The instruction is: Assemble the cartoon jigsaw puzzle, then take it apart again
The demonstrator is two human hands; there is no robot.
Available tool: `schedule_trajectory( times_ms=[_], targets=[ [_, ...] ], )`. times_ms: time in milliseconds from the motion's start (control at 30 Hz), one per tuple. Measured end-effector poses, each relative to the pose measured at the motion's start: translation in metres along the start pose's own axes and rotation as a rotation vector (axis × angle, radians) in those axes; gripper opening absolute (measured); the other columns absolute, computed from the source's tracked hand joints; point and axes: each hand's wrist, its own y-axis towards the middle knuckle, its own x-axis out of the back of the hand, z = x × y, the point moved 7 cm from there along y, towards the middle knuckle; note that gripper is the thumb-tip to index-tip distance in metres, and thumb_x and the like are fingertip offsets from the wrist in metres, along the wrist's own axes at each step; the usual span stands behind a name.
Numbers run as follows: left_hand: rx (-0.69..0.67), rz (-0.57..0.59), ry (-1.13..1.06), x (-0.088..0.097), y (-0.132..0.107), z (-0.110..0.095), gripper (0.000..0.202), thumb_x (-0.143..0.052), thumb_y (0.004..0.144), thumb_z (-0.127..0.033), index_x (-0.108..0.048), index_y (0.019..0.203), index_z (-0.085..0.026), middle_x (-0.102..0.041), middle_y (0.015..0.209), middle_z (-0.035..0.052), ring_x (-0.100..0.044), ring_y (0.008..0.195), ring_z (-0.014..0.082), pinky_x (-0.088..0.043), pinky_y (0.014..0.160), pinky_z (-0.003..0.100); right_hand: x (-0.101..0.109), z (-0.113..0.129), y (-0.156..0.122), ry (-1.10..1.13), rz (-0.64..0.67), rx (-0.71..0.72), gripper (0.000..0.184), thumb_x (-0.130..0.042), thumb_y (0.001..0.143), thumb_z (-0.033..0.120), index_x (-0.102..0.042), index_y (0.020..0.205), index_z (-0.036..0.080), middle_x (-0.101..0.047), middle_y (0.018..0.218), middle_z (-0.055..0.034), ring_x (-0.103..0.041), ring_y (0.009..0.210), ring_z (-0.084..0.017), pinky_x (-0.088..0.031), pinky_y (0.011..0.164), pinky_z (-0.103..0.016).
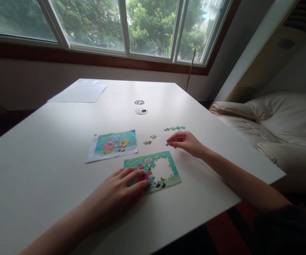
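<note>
A jigsaw puzzle (148,163) with a cartoon picture lies on the white table, with a ragged gap in its right half. My left hand (128,182) rests on the puzzle's lower left part, fingers stretched out and covering some of the picture. Beyond the puzzle's upper right corner, my right hand (186,142) pinches a small puzzle piece (167,144) between thumb and fingertips, at or just over the tabletop. Several loose greenish pieces (174,128) form a row behind that hand. Yellowish pieces (153,136) and darker ones (147,142) lie to its left.
A printed sheet (115,144) with a matching cartoon lies left of the puzzle. Two round inserts (141,111) are set in the table (62,148). Paper (80,92) lies at the far left corner. A pale sofa (270,120) stands to the right, and windows (150,28) are behind.
</note>
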Motion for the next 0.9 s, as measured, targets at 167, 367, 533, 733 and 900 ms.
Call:
schedule_trajectory(
  times_ms=[167,367,533,733,900],
  targets=[
    [0.0,-0.004,0.001,0.0,0.0,0.0,0.028,-0.043,0.092,-0.017,-0.054,0.117,-0.024,-0.059,0.116,0.0077,-0.055,0.102,0.0238,-0.048,0.08,0.038,-0.004,-0.005,-0.004,0.086,-0.035,-0.125,0.022,-0.076,0.064,0.029,-0.068,0.078,0.014,-0.068,0.065,-0.0009,-0.061,0.059,-0.009,-0.049,0.058,-0.023],
    [-0.008,-0.01,0.003,0.001,0.0,-0.001,0.028,-0.044,0.091,-0.018,-0.054,0.117,-0.024,-0.06,0.115,0.0077,-0.055,0.101,0.0239,-0.048,0.08,0.038,-0.011,0.0,-0.007,0.067,0.002,-0.108,0.022,-0.077,0.062,0.025,-0.065,0.076,0.013,-0.066,0.063,0.0005,-0.058,0.055,-0.007,-0.047,0.054,-0.021],
    [-0.004,-0.011,-0.007,0.001,0.0,-0.001,0.029,-0.045,0.091,-0.017,-0.053,0.117,-0.024,-0.06,0.114,0.0075,-0.055,0.101,0.0233,-0.048,0.081,0.038,-0.02,0.001,-0.013,0.084,0.038,-0.116,0.027,-0.078,0.062,0.031,-0.06,0.072,0.014,-0.066,0.064,-0.001,-0.061,0.058,-0.01,-0.049,0.055,-0.023],
    [0.015,-0.001,-0.007,-0.001,0.0,0.0,0.026,-0.043,0.092,-0.019,-0.054,0.115,-0.024,-0.059,0.115,0.0073,-0.054,0.1,0.0238,-0.047,0.08,0.039,-0.051,0.009,-0.027,0.007,0.162,-0.047,0.021,-0.074,0.065,0.025,-0.057,0.069,0.014,-0.063,0.063,0.0002,-0.056,0.056,-0.008,-0.045,0.053,-0.022],
    [0.02,0.006,0.001,-0.001,0.001,0.0,0.028,-0.044,0.092,-0.018,-0.055,0.116,-0.025,-0.059,0.114,0.0071,-0.054,0.101,0.0229,-0.048,0.082,0.037,-0.064,0.016,-0.032,-0.111,0.177,0.004,0.012,-0.069,0.068,0.021,-0.059,0.071,0.014,-0.057,0.059,0.0029,-0.049,0.053,-0.007,-0.037,0.048,-0.019]
  ],
)
